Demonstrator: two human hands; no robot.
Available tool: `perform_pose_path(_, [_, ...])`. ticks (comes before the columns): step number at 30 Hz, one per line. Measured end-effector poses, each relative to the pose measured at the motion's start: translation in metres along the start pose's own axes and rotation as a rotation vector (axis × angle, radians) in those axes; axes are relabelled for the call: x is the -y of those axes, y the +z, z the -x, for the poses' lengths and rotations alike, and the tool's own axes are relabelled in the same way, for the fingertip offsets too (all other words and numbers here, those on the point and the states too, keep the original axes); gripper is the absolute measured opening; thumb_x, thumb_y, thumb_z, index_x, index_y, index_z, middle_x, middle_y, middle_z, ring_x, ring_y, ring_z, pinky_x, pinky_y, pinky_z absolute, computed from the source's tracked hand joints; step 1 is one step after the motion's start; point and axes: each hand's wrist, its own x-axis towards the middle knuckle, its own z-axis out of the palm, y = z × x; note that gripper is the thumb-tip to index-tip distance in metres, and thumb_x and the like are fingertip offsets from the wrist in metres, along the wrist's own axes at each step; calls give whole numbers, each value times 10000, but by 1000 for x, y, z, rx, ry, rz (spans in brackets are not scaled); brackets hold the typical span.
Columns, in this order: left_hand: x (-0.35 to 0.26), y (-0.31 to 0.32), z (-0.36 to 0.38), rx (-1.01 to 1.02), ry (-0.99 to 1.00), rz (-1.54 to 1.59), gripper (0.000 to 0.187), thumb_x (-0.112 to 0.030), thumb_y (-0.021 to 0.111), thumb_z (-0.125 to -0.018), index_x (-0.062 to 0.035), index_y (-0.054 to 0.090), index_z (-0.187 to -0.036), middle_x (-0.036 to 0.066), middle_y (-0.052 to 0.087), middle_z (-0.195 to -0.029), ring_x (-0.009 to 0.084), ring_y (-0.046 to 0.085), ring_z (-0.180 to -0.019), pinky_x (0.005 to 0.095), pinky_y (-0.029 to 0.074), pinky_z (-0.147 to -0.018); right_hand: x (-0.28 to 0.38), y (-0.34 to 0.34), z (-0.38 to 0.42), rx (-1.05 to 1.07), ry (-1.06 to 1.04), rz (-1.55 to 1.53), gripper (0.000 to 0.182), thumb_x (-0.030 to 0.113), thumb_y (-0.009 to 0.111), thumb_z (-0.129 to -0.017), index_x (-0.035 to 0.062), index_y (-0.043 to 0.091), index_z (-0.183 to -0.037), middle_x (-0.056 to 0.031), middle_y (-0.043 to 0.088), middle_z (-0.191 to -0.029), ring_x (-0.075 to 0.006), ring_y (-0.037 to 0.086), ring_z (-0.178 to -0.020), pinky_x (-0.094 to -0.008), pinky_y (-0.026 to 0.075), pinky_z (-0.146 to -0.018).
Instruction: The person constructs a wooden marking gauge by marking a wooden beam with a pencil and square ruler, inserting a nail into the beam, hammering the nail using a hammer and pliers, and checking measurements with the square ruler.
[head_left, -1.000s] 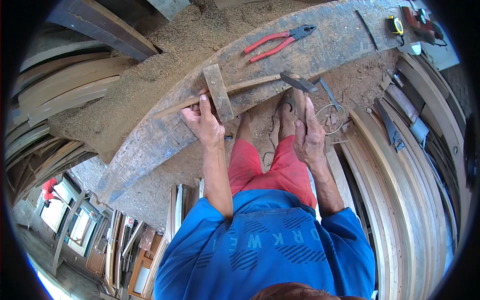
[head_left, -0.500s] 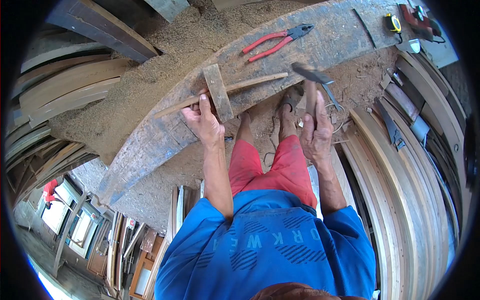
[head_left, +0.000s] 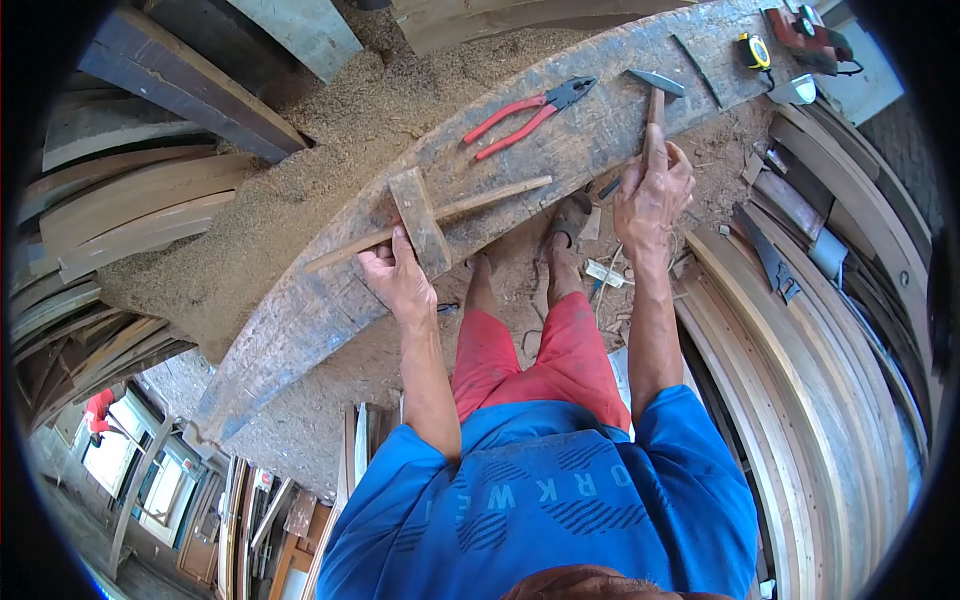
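Observation:
My left hand (head_left: 399,275) grips a wooden marking tool, a thin stick (head_left: 490,196) passing through a short flat block (head_left: 420,222), over the worn curved plank (head_left: 300,297). The fingers are near the block, on the stick's left part. My right hand (head_left: 654,195) is closed round the wooden handle of a hammer (head_left: 656,83), whose metal head is over the plank's far right part. Between the hands and farther forward, red-handled pliers (head_left: 530,115) lie open on the plank.
A tape measure (head_left: 755,52), a dark thin strip (head_left: 697,70) and a red tool (head_left: 805,40) lie at the plank's right end. Sawdust (head_left: 250,240) covers the ground beyond. Curved boards (head_left: 770,400) and a handsaw (head_left: 770,255) are on the right. A person in red (head_left: 98,412) is far left.
My right hand has moved forward with the hammer, whose head has gone from near the plank's edge to over its surface. The left hand still holds the marking tool.

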Motion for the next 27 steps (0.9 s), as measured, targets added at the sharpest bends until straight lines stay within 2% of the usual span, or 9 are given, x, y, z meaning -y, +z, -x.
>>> perform_pose_path(3, [8,-10,-5,7,-68,100,344,-58,636,-977,4,485,-1280,130,657,-1191,184,648,-1061,341,551,-931,11,10,-17,165,-91,-263,393,149,625,-890,96,634,-1280,-202,616,-1075,-368,580,-1017,-459,456,-891])
perform_pose_path(6, [0,-1,-2,35,-1,67,341,-49,632,-976,6,492,-1282,127,662,-1180,185,653,-1052,343,554,-922,23,37,-37,250,-74,-270,295,149,612,-902,93,683,-1183,-178,642,-1057,-366,588,-1008,-462,460,-876])
perform_pose_path(12, [3,-5,-1,-19,35,-85,272,-79,665,-967,12,543,-1193,91,669,-1104,136,634,-987,300,536,-839,19,57,-44,249,-115,-394,306,140,617,-903,61,668,-1194,-194,639,-1067,-379,580,-1046,-486,457,-905])
perform_pose_path(15, [-22,-21,2,45,-188,-402,255,-161,710,-948,15,584,-1083,57,663,-1004,89,595,-919,244,482,-760,17,39,-38,143,-143,-348,346,143,643,-892,44,642,-1223,-214,620,-1091,-386,573,-1062,-488,459,-915])
perform_pose_path(18, [-53,-32,6,102,-165,-1072,372,-298,764,-905,0,593,-1048,77,647,-904,106,568,-760,253,466,-632,6,11,-26,12,-44,-156,447,142,664,-884,41,572,-1309,-254,576,-1138,-406,564,-1077,-493,460,-913])
perform_pose_path(19, [-71,-20,14,36,-168,-1015,368,-306,786,-867,-22,616,-1027,98,661,-945,152,608,-844,318,496,-747,1,6,-24,-24,13,-72,489,139,669,-882,42,544,-1344,-268,559,-1154,-414,561,-1082,-495,460,-912])
perform_pose_path(22, [-92,15,15,314,822,-1153,260,-182,732,-880,-31,651,-1075,89,690,-989,213,629,-961,389,466,-891,-31,26,-8,99,17,-161,602,131,666,-883,51,440,-1435,-299,510,-1190,-456,553,-1081,-505,463,-903])
perform_pose_path(24, [-98,51,10,529,955,-1223,316,-154,741,-840,-46,663,-1126,93,696,-1072,288,630,-1032,446,424,-980,-33,29,-5,131,104,-274,603,97,609,-910,49,399,-1473,-285,562,-1155,-434,582,-1034,-503,475,-901])
perform_pose_path(27, [-64,71,-11,889,913,-1220,378,-176,730,-837,-81,660,-1197,92,676,-1039,292,632,-993,454,407,-994,-43,29,-4,137,116,-380,568,95,557,-945,46,392,-1486,-271,592,-1165,-390,613,-995,-490,485,-902])
